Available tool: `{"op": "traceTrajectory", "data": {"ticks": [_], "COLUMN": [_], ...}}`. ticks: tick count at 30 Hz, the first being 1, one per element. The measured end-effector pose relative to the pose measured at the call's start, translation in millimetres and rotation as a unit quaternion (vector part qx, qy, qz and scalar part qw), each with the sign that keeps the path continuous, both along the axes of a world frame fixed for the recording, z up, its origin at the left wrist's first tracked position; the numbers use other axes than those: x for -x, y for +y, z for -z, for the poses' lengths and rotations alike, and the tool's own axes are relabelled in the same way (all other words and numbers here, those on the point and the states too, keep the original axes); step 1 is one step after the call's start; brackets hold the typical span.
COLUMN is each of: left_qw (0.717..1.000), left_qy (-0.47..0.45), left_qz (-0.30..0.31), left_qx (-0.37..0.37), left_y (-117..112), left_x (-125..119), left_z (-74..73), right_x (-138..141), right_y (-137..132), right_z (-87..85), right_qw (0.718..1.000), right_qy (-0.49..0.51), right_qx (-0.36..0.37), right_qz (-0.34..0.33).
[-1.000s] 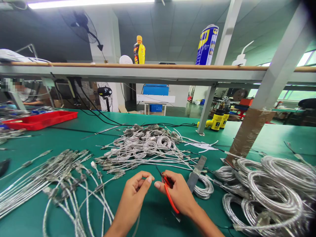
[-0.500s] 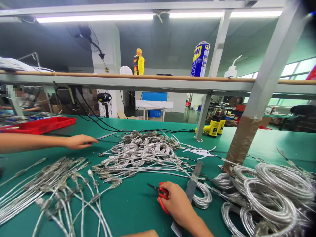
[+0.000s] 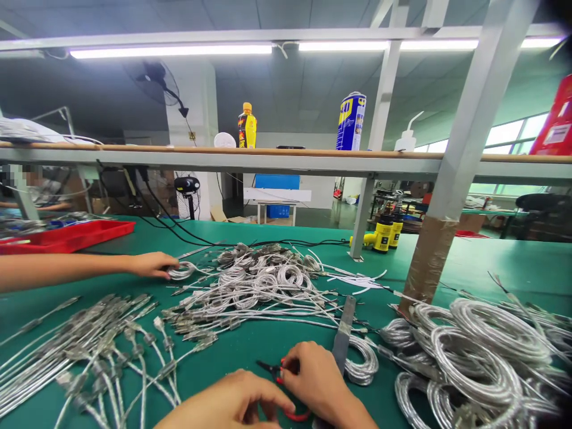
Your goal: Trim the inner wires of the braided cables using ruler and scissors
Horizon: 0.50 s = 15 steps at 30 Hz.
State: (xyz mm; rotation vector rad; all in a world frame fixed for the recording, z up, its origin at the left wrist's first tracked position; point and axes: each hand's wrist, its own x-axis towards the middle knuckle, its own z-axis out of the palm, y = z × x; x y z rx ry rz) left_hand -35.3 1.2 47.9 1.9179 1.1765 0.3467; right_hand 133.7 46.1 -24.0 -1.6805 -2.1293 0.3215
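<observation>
Red-handled wire cutters [image 3: 295, 416] gripped in curled right hand [image 3: 316, 380]; left hand [image 3: 227, 404] half-closed just beside.

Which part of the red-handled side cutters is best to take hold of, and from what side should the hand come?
Take the side cutters by their red grip, coming from the person's side, as the right hand seems to do. The handles curve back toward the person, while the dark pointed jaws aim left, away from the palm.
</observation>
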Motion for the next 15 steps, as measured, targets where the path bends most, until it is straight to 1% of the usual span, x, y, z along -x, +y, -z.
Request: {"op": "traceTrajectory", "data": {"ticks": [2, 3, 4, 5, 6, 8, 11, 13, 15], "left_qw": [0.994, 0.985, 0.972, 0.953, 0.940, 0.922, 0.902, 0.887, 0.872], "left_qy": [0.055, 0.093, 0.140, 0.189, 0.218, 0.255, 0.297, 0.325, 0.353], "left_qz": [-0.031, -0.044, -0.051, -0.064, -0.079, -0.096, -0.088, -0.080, -0.075], "left_qx": [-0.091, -0.141, -0.183, -0.226, -0.249, -0.275, -0.301, -0.317, -0.332], "left_y": [11.1, 19.1, 28.7, 39.3, 50.6, 73.0, 100.9, 113.8, 122.3], "left_x": [7.7, 11.3, 14.4, 16.8, 18.3, 18.3, 14.0, 11.6, 11.2], "left_z": [5.4, 9.7, 14.9, 20.6, 26.7, 38.6, 52.6, 58.0, 60.6], "right_x": [0.5, 1.0, 1.6, 2.4, 3.4, 6.0, 10.1, 11.9, 12.9], "right_y": [2.3, 3.4, 4.3, 5.1, 5.6, 6.0, 5.0, 3.5, 1.7], "right_z": [2.7, 4.5, 6.4, 8.3, 10.0, 12.9, 16.2, 17.7, 18.5], "right_qw": [0.999, 0.999, 0.998, 0.998, 0.998, 0.997, 0.993, 0.991, 0.990], "right_qy": [0.004, 0.007, 0.011, 0.016, 0.022, 0.029, 0.032, 0.044, 0.069], "right_qx": [-0.021, -0.027, -0.029, -0.026, -0.023, -0.015, -0.012, -0.020, -0.032], "right_qz": [0.025, 0.037, 0.046, 0.050, 0.055, 0.074, 0.116, 0.127, 0.120]}}
